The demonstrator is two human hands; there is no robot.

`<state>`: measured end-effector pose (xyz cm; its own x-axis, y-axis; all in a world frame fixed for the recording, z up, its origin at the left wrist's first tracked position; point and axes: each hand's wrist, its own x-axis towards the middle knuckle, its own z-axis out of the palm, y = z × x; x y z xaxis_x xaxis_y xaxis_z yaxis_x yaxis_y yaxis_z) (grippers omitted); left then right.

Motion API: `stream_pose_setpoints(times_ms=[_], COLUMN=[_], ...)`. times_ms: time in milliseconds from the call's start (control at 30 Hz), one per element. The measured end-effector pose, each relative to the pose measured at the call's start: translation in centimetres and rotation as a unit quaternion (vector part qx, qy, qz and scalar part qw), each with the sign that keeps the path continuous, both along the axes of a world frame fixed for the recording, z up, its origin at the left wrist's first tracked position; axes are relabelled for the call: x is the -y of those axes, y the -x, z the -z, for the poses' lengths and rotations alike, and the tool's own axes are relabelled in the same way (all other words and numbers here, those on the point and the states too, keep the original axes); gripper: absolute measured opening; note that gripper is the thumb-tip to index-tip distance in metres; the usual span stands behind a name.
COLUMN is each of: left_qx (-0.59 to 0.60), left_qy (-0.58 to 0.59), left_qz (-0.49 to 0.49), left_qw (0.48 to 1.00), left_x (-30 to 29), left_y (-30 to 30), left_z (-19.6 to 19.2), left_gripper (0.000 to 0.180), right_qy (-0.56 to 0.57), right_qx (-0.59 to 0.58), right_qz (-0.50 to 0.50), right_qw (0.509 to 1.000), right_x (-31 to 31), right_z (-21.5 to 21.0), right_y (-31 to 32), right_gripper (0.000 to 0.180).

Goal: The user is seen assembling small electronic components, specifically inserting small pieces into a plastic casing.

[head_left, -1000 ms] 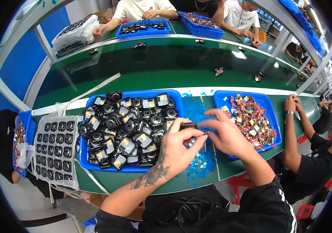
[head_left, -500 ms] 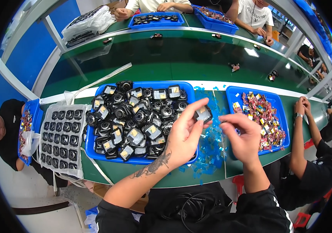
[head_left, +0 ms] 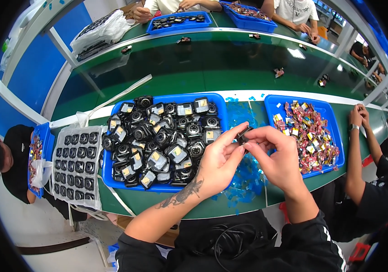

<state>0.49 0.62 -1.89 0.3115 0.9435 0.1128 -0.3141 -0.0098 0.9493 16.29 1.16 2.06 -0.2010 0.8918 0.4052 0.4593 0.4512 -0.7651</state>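
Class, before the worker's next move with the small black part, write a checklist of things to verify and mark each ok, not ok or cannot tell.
1. Black part held in both hands: ok, left hand and right hand meet on it.
2. Grip firm: cannot tell, fingers hide most of it.
3. Part held over the table: ok.
4. Blue tray of black parts within reach: ok, beside the left hand.
5. Tray of coloured pieces near: ok, by the right hand.
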Motion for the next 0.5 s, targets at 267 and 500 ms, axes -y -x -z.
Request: stream_pose_setpoints(times_ms=[267, 500], left_qx=[-0.006, -0.047], left_qy=[-0.036, -0.058], left_qz=[0.015, 0.01], left_qw=[0.999, 0.997], left_x=[-0.1, 0.3], left_y=[0.1, 0.1], left_z=[-0.1, -0.4], left_gripper=[0.052, 0.051], right_qy=[0.005, -0.01], right_qx=[-0.02, 0.056], right_qz=[-0.007, 0.001], right_qw=[1.0, 0.998], right_x=[-0.4, -0.1], right_z=[0.2, -1.2], right_y=[-0.4, -0.5], right_gripper=[0.007, 0.01])
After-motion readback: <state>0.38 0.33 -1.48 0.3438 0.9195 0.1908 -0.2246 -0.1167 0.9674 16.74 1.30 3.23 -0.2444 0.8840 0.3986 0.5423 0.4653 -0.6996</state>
